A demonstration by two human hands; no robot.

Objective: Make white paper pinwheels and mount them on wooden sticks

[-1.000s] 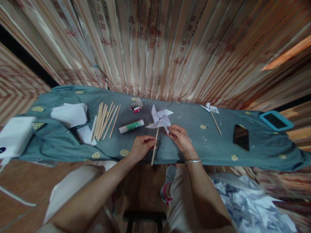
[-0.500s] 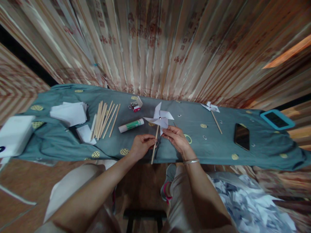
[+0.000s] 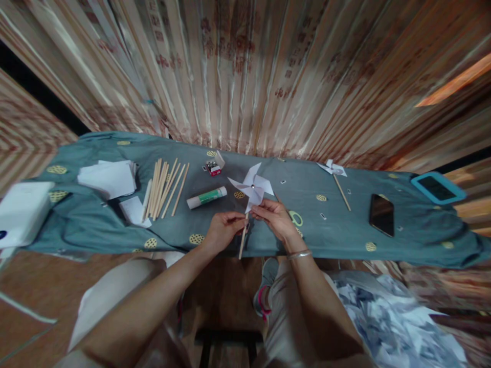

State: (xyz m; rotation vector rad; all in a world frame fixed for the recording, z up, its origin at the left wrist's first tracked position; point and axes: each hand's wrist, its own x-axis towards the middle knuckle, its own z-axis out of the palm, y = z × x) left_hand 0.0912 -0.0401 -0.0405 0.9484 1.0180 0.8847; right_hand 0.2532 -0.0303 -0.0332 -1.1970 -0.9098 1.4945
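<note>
A white paper pinwheel (image 3: 253, 187) with a small pin at its centre faces up over the middle of the table. Its wooden stick (image 3: 242, 242) points down towards me, and the stick's upper part is covered by the paper. My left hand (image 3: 224, 231) pinches this stick below the blades. At the lowest blade, my right hand (image 3: 274, 217) has thumb and fingers closed on the paper edge. Beyond the left hand lie a glue stick (image 3: 207, 198) and a small open red-and-white box (image 3: 215, 166) of pins. Green-handled scissors (image 3: 295, 219) lie partly hidden behind the right hand.
Wooden sticks (image 3: 163, 189) and stacked white paper (image 3: 107, 179) lie on the left, near a white device (image 3: 23, 214). To the right are another pinwheel (image 3: 333, 168), a phone (image 3: 381, 215) and a blue-framed device (image 3: 438, 188). Paper scraps (image 3: 395, 317) fill a bag below the table.
The pinwheel's blades have turned slightly clockwise, the lowest one swinging left. My right hand has shifted a little left with it, while the left hand stays on the stick.
</note>
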